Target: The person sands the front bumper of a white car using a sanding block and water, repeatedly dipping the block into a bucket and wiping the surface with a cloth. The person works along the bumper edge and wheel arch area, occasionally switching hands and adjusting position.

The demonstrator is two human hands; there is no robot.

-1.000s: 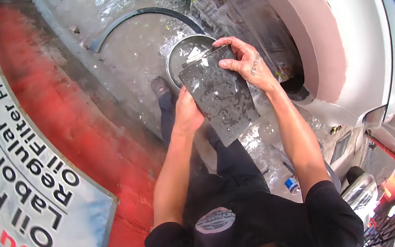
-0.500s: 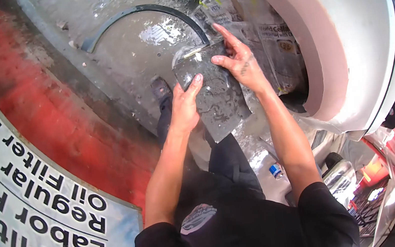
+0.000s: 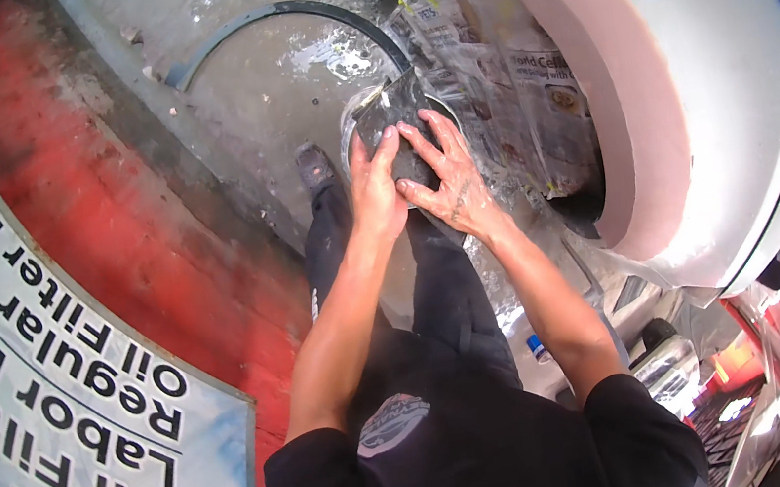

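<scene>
A dark grey, wet sheet of sandpaper [image 3: 406,100] is between my two hands, at the middle of the view. My left hand [image 3: 376,186] grips its left side, with the thumb on top. My right hand [image 3: 451,180] lies over the right part, fingers bent onto the surface and thumb tip close to the left hand. The sheet looks folded over, though its lower part is hidden under my hands. Directly beneath is a round container with a pale rim [image 3: 449,114], mostly covered by the sheet and hands.
To the right curves a white car panel with a pinkish patch [image 3: 616,42], its wheel arch masked with newspaper [image 3: 494,59]. A black curved strip [image 3: 277,8] lies on the wet floor ahead. At left are a red raised edge [image 3: 130,240] and a printed sign [image 3: 64,409]. A blue-capped bottle [image 3: 537,346] is near my right forearm.
Both hands have drawn closer together. My right hand has moved down and left onto the sheet, which lay flat and wide before and now looks narrower and tilted.
</scene>
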